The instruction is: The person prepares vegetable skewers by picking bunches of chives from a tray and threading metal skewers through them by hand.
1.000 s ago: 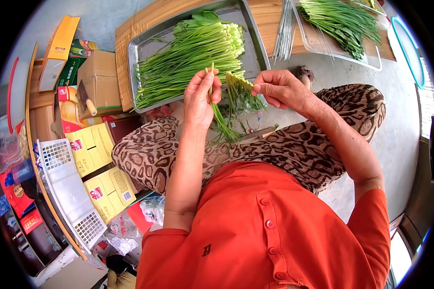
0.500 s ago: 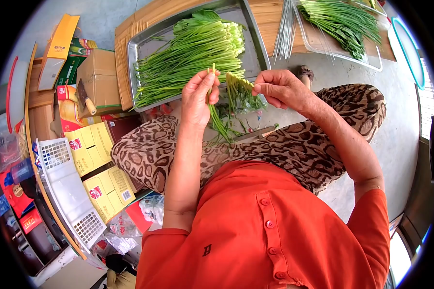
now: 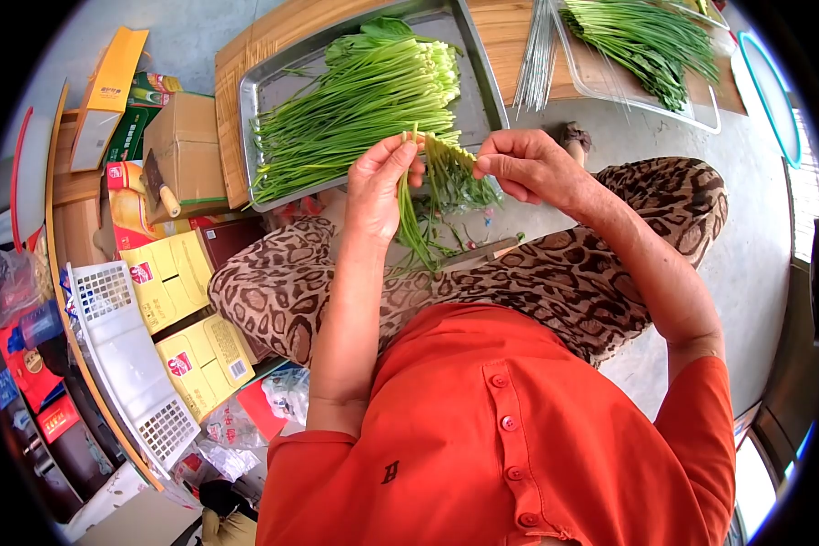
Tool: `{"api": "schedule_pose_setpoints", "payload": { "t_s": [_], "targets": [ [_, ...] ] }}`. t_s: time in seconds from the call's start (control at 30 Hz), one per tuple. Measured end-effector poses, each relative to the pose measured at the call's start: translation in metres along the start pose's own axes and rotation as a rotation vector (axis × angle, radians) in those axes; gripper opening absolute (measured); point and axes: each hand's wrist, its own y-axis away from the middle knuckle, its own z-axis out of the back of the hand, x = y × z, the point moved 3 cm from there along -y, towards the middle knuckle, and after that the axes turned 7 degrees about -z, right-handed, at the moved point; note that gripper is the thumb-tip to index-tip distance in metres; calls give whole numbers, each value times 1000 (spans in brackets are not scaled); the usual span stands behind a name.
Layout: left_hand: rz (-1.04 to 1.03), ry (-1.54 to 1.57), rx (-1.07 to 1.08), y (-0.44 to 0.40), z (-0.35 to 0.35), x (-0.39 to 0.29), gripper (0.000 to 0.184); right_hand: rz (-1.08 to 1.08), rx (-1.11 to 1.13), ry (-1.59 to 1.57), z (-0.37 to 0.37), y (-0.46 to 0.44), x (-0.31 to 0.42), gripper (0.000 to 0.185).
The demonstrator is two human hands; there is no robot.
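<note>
My left hand is closed round a few long chive stalks, their pale ends above the fingers and their green ends hanging down. My right hand pinches the near end of what looks like a skewer of chives. These chives hang in a fan, pale cut ends in a row between my hands; the thin stick itself is hardly visible. Beyond my left hand, a metal tray holds a large heap of chives. Below my hands lies a knife among green scraps.
Thin metal skewers lie on the wooden board. At the far right, a clear tray holds more bundled greens. Cardboard boxes, a cleaver and a white plastic basket stand on the left.
My left hand has moved slightly right, bringing its chive stalks against the pale row of the fan. My right hand has shifted very little and keeps its pinch.
</note>
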Motion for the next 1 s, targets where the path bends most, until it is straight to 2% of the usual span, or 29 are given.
{"api": "schedule_pose_setpoints", "payload": {
  "t_s": [0.07,0.2,0.27,0.37,0.67,1.0],
  "targets": [
    [-35,56,-94,0,1,2,19,6,-5,-3,0,0,1,24],
    [-127,69,-107,-2,6,3,22,19,3,-28,0,0,1,23],
    [-164,-48,-151,-1,6,-1,25,17,4,-24,0,0,0,23],
    [-201,-104,-78,0,0,-7,28,17,7,-14,0,-1,-1,24],
    [-103,64,4,-2,-2,-7,31,-5,22,3,0,1,0,24],
    [-93,71,19,-4,-3,-7,26,-9,40,11,0,0,-1,24]
  ]
}}
